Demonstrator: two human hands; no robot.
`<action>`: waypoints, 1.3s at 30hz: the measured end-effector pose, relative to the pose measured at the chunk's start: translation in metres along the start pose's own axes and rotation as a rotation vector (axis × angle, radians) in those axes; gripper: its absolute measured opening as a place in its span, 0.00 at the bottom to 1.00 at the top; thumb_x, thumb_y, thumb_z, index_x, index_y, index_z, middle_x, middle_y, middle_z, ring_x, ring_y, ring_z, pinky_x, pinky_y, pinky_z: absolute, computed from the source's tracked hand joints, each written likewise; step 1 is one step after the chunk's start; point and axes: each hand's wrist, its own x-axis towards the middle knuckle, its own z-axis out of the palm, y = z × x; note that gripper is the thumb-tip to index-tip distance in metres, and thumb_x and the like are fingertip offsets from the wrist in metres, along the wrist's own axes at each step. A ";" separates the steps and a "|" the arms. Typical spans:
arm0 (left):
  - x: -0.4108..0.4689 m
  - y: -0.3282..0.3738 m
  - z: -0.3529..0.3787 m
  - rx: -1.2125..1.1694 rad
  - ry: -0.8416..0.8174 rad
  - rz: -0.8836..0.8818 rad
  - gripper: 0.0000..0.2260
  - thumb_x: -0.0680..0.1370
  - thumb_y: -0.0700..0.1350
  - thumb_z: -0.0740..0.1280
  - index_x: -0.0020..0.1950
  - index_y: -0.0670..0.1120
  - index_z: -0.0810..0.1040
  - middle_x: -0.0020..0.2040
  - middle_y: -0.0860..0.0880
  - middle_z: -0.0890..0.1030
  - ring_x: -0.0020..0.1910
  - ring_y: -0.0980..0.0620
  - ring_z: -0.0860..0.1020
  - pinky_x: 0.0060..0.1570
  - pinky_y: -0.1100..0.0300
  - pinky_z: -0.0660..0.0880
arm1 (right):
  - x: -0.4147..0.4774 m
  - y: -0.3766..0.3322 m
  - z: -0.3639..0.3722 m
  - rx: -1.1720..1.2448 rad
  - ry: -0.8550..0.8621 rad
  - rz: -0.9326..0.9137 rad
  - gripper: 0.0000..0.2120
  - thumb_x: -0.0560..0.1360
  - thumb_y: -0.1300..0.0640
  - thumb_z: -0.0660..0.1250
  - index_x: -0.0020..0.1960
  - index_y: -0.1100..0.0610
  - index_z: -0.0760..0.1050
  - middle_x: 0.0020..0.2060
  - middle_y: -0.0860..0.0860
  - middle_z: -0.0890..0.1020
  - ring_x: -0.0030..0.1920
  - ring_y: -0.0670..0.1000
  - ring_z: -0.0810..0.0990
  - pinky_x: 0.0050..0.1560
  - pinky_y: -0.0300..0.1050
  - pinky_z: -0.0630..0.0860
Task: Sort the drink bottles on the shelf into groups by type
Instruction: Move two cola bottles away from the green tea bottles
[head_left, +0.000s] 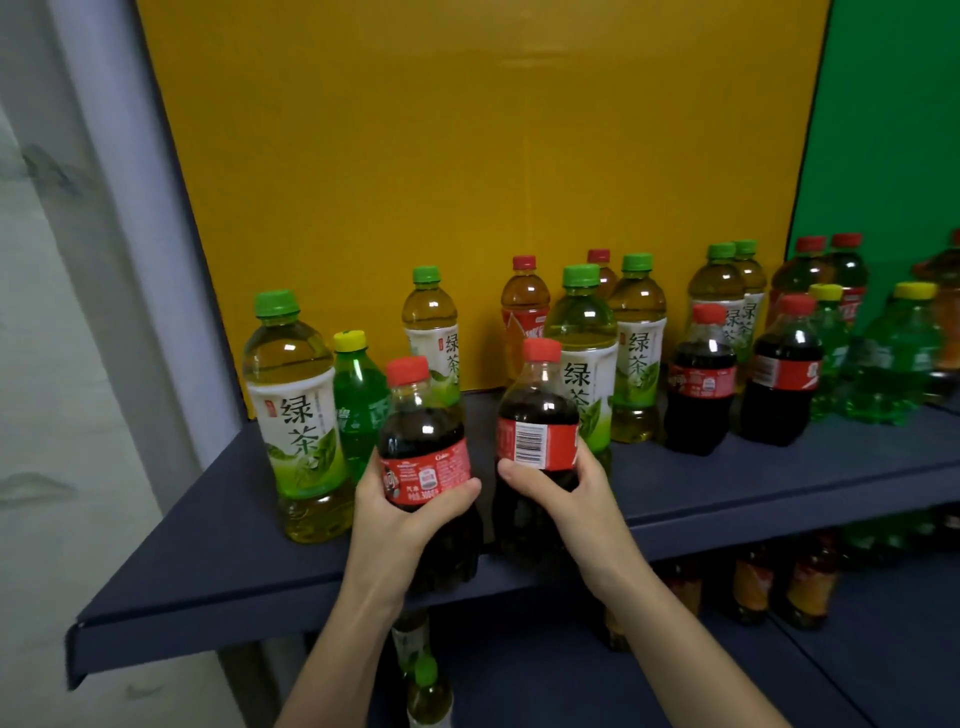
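My left hand grips a cola bottle with a red cap, near the front of the dark blue shelf. My right hand grips a second cola bottle, barcode facing me. The two stand side by side, a small gap between them. Left of them are a large green tea bottle and a green soda bottle with a yellow cap. Behind stand several green tea bottles and a red-capped iced tea bottle. Two more cola bottles stand to the right.
A yellow back panel closes the shelf behind, a green panel further right. Green soda bottles and red-capped tea bottles crowd the far right. A lower shelf holds more bottles. A grey upright bounds the left.
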 end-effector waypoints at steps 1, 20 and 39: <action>0.000 0.001 0.006 -0.008 -0.025 0.002 0.26 0.53 0.47 0.78 0.50 0.50 0.77 0.41 0.54 0.84 0.40 0.56 0.83 0.37 0.67 0.77 | -0.007 -0.005 -0.007 0.007 0.009 -0.001 0.19 0.64 0.53 0.76 0.54 0.48 0.76 0.46 0.45 0.84 0.47 0.42 0.82 0.45 0.33 0.76; -0.040 -0.013 0.311 -0.248 -0.353 -0.018 0.27 0.52 0.52 0.75 0.50 0.49 0.78 0.39 0.55 0.83 0.39 0.57 0.81 0.37 0.65 0.77 | -0.106 -0.077 -0.314 -0.075 0.580 -0.054 0.19 0.62 0.51 0.75 0.52 0.50 0.77 0.43 0.48 0.84 0.48 0.50 0.83 0.48 0.44 0.79; -0.093 -0.048 0.633 -0.273 -0.517 -0.043 0.22 0.61 0.43 0.76 0.52 0.50 0.76 0.43 0.52 0.82 0.40 0.58 0.81 0.39 0.66 0.77 | -0.132 -0.112 -0.601 -0.172 0.689 -0.126 0.23 0.62 0.54 0.76 0.55 0.53 0.76 0.45 0.48 0.84 0.44 0.44 0.83 0.37 0.32 0.76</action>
